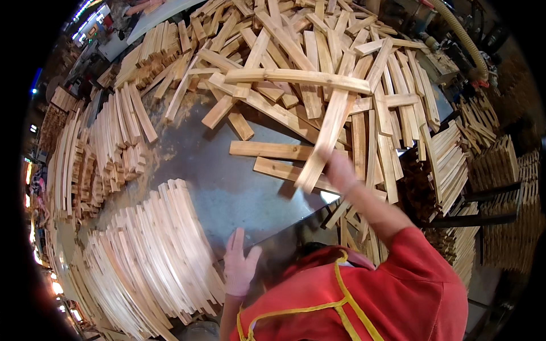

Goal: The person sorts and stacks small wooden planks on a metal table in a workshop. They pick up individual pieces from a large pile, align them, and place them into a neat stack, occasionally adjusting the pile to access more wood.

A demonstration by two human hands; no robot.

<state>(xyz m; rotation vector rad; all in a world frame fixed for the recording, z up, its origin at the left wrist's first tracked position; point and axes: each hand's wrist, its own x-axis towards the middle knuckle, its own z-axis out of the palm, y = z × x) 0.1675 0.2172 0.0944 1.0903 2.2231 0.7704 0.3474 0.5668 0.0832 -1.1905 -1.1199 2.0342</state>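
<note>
My right hand, smeared a little by motion, is closed round the edge of a wooden board. That board slants toward me, its near end raised over two shorter boards lying on the grey metal table. Its far end reaches into a large jumbled pile of boards. At the table's near edge, my left hand in a pale glove is held open, fingers apart and holding nothing. Beside it on the left stands a neat stack of long pale wooden strips.
More stacked strips line the table's left side, with sawdust around them. Further stacks of wood stand on the right, by dark metal bars. A ribbed yellowish hose hangs at the back right.
</note>
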